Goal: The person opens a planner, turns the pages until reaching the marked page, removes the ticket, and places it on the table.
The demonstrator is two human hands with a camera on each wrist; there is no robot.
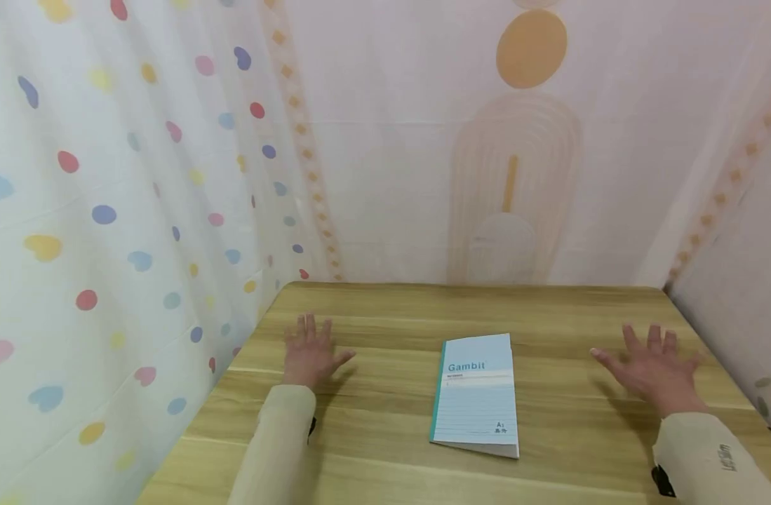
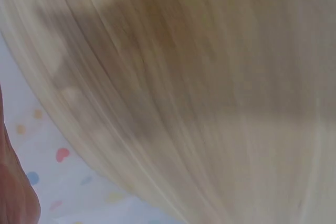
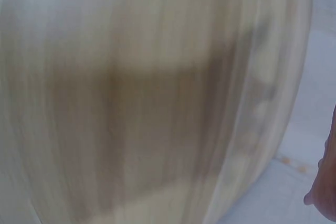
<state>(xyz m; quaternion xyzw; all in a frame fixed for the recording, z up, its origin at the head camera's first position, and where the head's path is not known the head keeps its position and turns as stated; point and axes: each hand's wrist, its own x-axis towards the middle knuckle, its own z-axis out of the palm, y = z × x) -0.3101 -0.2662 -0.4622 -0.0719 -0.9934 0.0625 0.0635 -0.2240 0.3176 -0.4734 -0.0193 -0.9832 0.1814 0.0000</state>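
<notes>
A light blue notebook (image 1: 474, 400) with a teal spine and the word "Gambit" lies on the wooden table (image 1: 372, 449), its lower right corner slightly lifted. To its left, my left hand (image 1: 310, 356) is spread above the tabletop with nothing in it. My right hand (image 1: 656, 368) is on the other side, fingers apart, holding nothing. Both hands are apart from the notebook. In the left wrist view only an edge of the left hand (image 2: 17, 192) shows, beside the hand's shadow on the wood. The right wrist view catches a sliver of the right hand (image 3: 326, 182).
A white curtain with coloured dots (image 1: 139, 259) hangs along the table's left side. Behind the far edge is a pale curtain (image 1: 385, 175) with an arch pattern. More curtain (image 1: 739, 280) hangs close to the right edge.
</notes>
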